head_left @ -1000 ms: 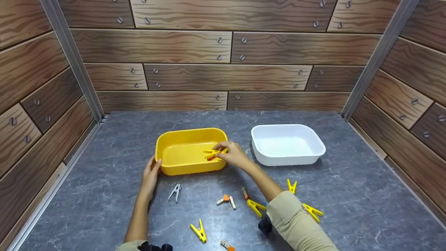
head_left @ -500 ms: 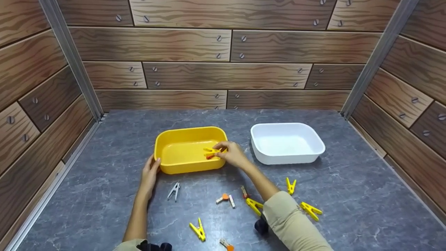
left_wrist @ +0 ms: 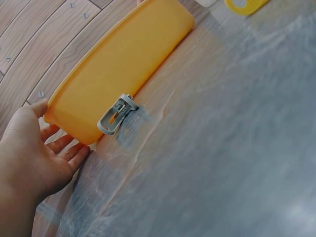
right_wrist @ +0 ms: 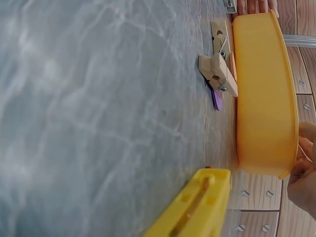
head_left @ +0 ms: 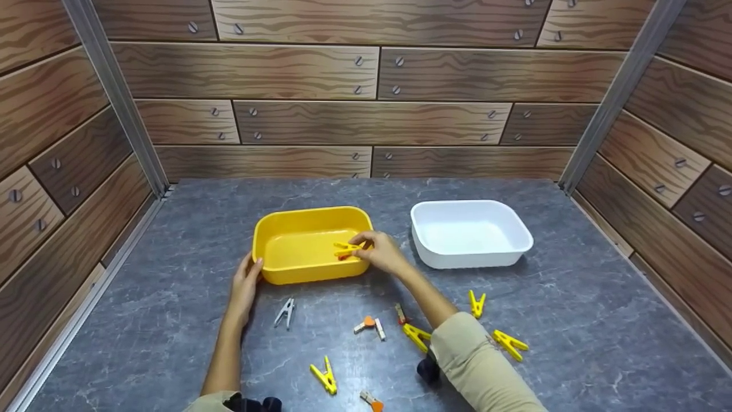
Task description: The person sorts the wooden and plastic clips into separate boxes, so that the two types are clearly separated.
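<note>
My left hand (head_left: 245, 289) holds the left end of a yellow plastic tub (head_left: 314, 274). In the left wrist view its thumb is at the tub's rim and the fingers lie along the end wall. Over the tub's right end, my right hand (head_left: 384, 253) pinches a yellow clothespin (head_left: 345, 250) between thumb and fingers. A small red piece (head_left: 343, 257) shows just below that clothespin, partly hidden. In the right wrist view the right fingers (right_wrist: 303, 148) are behind the tub's rim, which hides what they hold. A grey clothespin (left_wrist: 117, 114) lies near the tub's front wall.
A white tub (head_left: 474, 260) stands to the right. Nearer on the grey table lie several yellow clothespins, such as a front one (head_left: 325, 377) and a right one (head_left: 510, 344). Small wooden clothespins (head_left: 366, 325) with orange discs lie between. Wood-patterned walls (head_left: 372, 74) enclose the table.
The head view tips slightly, so everything sits a little higher in it. Both hands stay at the yellow tub, the right one with the clothespin; its sleeve shifts slightly left.
</note>
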The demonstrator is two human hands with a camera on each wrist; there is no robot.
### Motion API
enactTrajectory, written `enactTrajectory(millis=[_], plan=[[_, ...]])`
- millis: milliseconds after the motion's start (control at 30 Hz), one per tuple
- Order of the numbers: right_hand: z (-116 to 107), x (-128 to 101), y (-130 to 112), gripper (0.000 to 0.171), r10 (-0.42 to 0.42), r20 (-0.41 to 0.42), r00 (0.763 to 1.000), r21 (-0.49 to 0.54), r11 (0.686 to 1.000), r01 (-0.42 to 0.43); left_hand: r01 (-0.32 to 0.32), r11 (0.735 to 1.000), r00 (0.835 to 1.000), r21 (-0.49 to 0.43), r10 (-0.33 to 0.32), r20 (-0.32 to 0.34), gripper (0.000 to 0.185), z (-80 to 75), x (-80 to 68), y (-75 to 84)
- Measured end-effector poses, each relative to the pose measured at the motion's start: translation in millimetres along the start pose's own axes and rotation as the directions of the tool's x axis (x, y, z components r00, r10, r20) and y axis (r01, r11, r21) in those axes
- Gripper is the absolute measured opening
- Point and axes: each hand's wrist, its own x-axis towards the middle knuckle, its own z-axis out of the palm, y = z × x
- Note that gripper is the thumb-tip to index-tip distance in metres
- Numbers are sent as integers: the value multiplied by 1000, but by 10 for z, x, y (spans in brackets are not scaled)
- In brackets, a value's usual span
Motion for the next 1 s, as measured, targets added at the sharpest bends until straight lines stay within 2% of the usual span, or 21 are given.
enactTrajectory(millis=[667,1000], plan=[[-11,-19,-1,19,-28,-4,1000,-26,999,28,-2,1000,1000,19,2,1,55,15,-3,20],[2,-12,2,13,-20,25,999,34,999,19,-8,1000,1000,7,8,-4,53,8,-4,4]])
